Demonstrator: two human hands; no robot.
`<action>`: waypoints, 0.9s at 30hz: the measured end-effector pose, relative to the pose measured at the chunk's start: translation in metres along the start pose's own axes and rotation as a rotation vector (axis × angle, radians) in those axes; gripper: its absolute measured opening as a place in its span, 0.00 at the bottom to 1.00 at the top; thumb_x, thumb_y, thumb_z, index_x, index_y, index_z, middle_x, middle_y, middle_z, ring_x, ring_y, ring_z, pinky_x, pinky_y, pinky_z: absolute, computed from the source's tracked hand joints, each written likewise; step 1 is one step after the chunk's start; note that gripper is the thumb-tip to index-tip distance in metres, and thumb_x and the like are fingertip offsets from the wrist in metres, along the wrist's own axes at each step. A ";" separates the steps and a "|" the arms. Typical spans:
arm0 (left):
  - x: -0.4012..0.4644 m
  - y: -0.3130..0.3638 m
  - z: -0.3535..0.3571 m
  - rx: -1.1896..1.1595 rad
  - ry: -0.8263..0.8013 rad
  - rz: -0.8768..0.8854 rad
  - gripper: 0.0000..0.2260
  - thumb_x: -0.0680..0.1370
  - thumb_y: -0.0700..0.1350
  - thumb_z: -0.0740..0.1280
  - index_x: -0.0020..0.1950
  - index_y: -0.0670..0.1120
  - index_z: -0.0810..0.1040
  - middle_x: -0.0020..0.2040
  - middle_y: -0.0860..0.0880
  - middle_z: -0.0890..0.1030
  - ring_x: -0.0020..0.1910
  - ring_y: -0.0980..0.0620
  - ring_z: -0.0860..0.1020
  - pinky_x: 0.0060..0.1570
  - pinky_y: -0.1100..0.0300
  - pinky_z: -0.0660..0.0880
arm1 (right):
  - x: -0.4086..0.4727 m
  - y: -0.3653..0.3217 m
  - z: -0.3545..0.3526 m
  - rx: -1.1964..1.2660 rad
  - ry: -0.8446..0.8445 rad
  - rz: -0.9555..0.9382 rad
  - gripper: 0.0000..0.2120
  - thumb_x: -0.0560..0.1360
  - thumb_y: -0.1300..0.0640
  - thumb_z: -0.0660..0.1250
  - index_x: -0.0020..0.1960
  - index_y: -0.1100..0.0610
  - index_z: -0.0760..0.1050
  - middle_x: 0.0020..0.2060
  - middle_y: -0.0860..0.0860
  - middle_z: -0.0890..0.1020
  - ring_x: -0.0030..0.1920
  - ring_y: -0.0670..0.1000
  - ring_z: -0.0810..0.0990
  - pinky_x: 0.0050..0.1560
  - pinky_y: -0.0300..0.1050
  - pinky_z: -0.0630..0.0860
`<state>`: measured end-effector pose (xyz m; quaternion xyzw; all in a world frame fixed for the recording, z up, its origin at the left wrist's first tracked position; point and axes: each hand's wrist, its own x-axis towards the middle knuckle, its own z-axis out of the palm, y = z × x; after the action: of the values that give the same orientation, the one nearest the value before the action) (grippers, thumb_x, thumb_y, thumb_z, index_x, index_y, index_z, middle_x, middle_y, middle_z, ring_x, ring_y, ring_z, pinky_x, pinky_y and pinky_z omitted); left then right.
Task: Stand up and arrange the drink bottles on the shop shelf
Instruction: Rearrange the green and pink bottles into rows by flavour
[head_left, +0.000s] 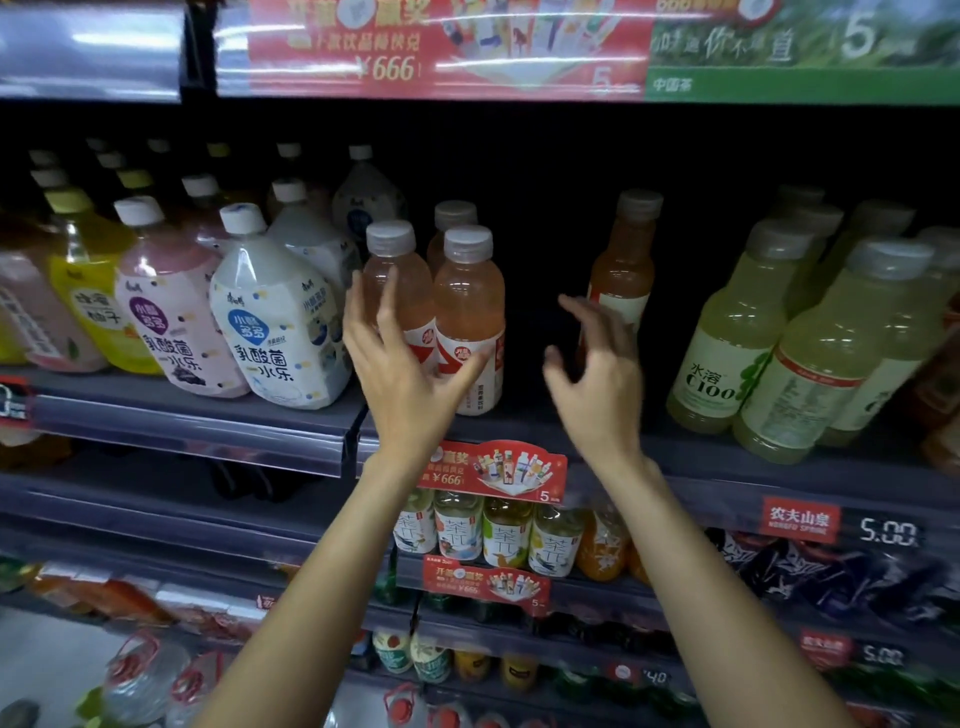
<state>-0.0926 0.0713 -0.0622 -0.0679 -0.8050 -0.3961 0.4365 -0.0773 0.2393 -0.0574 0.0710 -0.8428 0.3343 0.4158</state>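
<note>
My left hand (410, 364), fingers spread and gripping nothing, lay against two upright pink drink bottles (467, 317) at the shelf (727, 467) front; my right hand (597, 374) hovered loosely curled, empty. Bottles: smooth clear plastic, ribbed caps, probably full, weighty, slippery; best gripped mid-body.

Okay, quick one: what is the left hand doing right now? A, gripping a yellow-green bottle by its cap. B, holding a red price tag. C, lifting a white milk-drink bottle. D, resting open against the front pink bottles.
D: the left hand lies with straight, spread fingers against the front pink bottles, with no grip on anything.
</note>
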 end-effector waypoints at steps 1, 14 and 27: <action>-0.002 0.001 0.005 0.026 0.001 0.011 0.44 0.68 0.65 0.73 0.75 0.46 0.60 0.75 0.38 0.57 0.74 0.40 0.57 0.69 0.41 0.62 | 0.002 0.010 -0.003 -0.077 0.090 -0.018 0.21 0.72 0.60 0.69 0.64 0.56 0.74 0.65 0.60 0.71 0.64 0.59 0.70 0.61 0.46 0.72; -0.002 0.006 0.017 0.096 -0.022 -0.002 0.38 0.69 0.62 0.73 0.74 0.47 0.66 0.76 0.35 0.52 0.75 0.36 0.50 0.71 0.47 0.53 | 0.046 0.049 0.021 -0.203 -0.040 0.134 0.26 0.72 0.66 0.68 0.66 0.49 0.68 0.69 0.63 0.59 0.64 0.64 0.67 0.56 0.54 0.75; -0.040 0.103 0.014 -0.367 -0.733 0.166 0.39 0.74 0.47 0.73 0.78 0.46 0.54 0.75 0.54 0.63 0.72 0.58 0.64 0.69 0.61 0.64 | -0.019 -0.003 -0.107 0.471 0.028 0.153 0.35 0.64 0.63 0.78 0.63 0.52 0.61 0.62 0.48 0.69 0.63 0.49 0.72 0.63 0.47 0.72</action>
<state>-0.0303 0.1605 -0.0373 -0.3457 -0.8148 -0.4463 0.1320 0.0057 0.3007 -0.0236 0.0973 -0.7389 0.5528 0.3728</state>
